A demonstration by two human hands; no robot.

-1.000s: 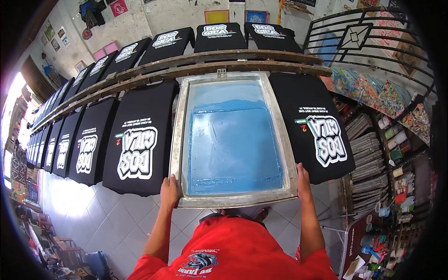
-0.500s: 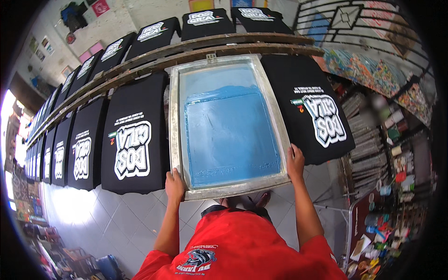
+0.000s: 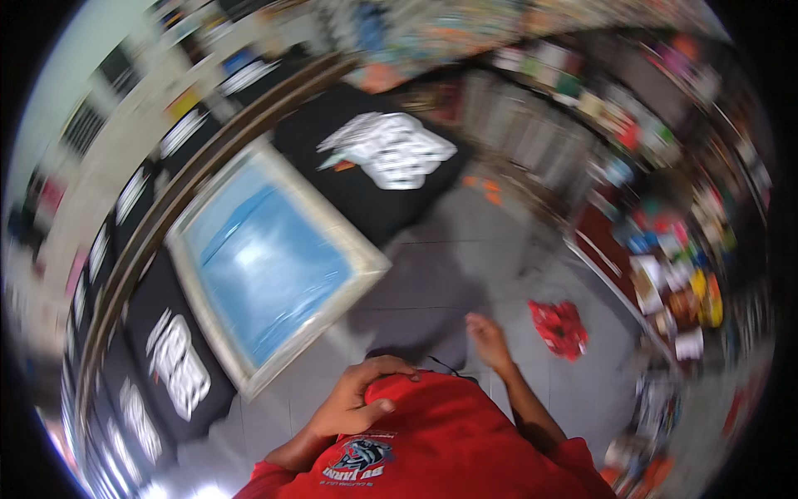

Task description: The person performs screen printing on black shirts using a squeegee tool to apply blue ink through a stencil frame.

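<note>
My left hand point(image 3: 363, 397) is in front of my red shirt point(image 3: 449, 437) at the waist, thumb apart from the fingers, holding nothing; whether it touches the cloth I cannot tell. Off to the right, my right hand point(image 3: 489, 339) hangs over the floor, its fingers smeared by motion. Neither is on the screen-printing frame point(image 3: 363, 264), a pale-rimmed frame with blue mesh to the left. That frame lies between two black T-shirts with white prints, one on its right point(image 3: 332, 195) and one on its left point(image 3: 158, 287).
Wooden rails point(image 3: 137, 220) run along the row of black shirts. A dark red table point(image 3: 600, 249) crowded with containers and papers stands at the right. Something red and crumpled point(image 3: 559, 328) lies on the grey tiled floor point(image 3: 424, 287). Upright frames point(image 3: 515, 112) are stacked behind.
Both hands have let go of the screen-printing frame. My view has swung to the right, so the frame and shirts now appear at the left, tilted and blurred.
</note>
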